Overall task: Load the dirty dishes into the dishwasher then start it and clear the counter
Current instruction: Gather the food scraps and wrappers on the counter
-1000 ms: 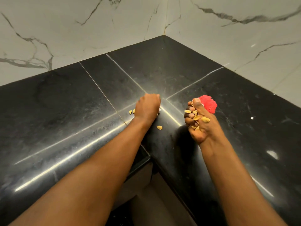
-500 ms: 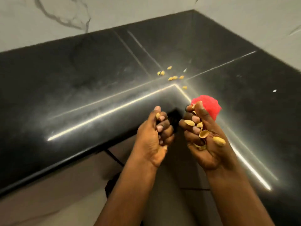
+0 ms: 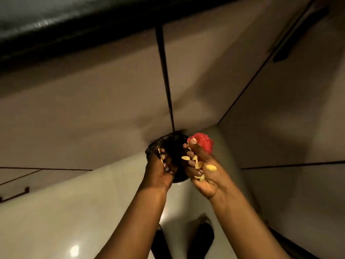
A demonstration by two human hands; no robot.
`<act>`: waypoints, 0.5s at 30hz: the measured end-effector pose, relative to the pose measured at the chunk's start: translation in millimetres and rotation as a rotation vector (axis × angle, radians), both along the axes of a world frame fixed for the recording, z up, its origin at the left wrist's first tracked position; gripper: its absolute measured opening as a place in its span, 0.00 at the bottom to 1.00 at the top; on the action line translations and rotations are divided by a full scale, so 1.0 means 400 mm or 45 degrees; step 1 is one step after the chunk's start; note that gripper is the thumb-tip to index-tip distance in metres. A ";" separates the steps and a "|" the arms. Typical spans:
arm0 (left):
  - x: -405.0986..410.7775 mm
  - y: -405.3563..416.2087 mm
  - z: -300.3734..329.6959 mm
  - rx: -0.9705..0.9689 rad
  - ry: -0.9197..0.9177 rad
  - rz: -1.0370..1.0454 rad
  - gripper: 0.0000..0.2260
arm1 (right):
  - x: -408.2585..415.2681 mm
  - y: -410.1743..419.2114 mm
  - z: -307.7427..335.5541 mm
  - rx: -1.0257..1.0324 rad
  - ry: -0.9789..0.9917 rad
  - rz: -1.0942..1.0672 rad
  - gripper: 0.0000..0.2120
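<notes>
Beige cabinet fronts (image 3: 104, 109) fill the field above and behind both hands; a dark vertical seam (image 3: 165, 71) between two doors runs down to a point just above the hands. Black counter edge (image 3: 56, 30) lies far above the hands, along the top of the view, blurred. Pale floor (image 3: 65, 212) spreads below and to the left of the left forearm, open all the way to the frame edge. More cabinet panels stand right of the right hand, well apart from it.

Dark rounded object (image 3: 175, 146), possibly a bag or bin mouth, sits directly behind and between the two hands; identity cannot be told.

Left hand (image 3: 160, 169): fingers curled into a loose fist, palm toward the right hand. A few pale shells (image 3: 159, 152) show at the fingertips, so it grips shells; how many, not visible.

Right hand (image 3: 203, 171): palm up, fingers curled around a heap of shell pieces (image 3: 197, 165); one larger yellow piece (image 3: 211, 167) rests on the heel of the thumb. Thumb and forefinger pinch a red crumpled ball (image 3: 202, 143), which sits at the far side of this hand, just above the fingertips.

The hands are just beside each other, knuckles nearly touching. Two dark shoes (image 3: 203, 238) are visible below the wrists, between the forearms.
</notes>
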State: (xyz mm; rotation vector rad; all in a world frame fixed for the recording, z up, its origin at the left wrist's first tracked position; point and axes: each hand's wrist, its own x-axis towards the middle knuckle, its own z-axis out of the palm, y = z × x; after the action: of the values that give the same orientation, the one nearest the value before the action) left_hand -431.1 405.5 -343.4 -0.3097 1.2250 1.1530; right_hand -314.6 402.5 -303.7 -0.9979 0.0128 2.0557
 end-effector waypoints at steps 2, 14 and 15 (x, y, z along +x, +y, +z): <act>-0.025 0.000 -0.146 -0.051 0.095 -0.037 0.13 | -0.044 0.014 -0.163 -0.023 -0.185 0.065 0.07; -0.124 0.091 -0.624 0.264 1.220 -0.628 0.11 | -0.150 0.116 -0.762 0.483 -1.449 0.516 0.11; -0.119 0.095 -0.634 0.250 1.284 -0.664 0.14 | -0.146 0.117 -0.771 0.494 -1.517 0.478 0.10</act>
State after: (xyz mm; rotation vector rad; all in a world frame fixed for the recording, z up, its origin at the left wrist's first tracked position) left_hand -478.7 443.5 -597.1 0.8036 1.8767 0.9486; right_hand -372.8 449.3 -612.3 -1.8809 -1.1998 1.3610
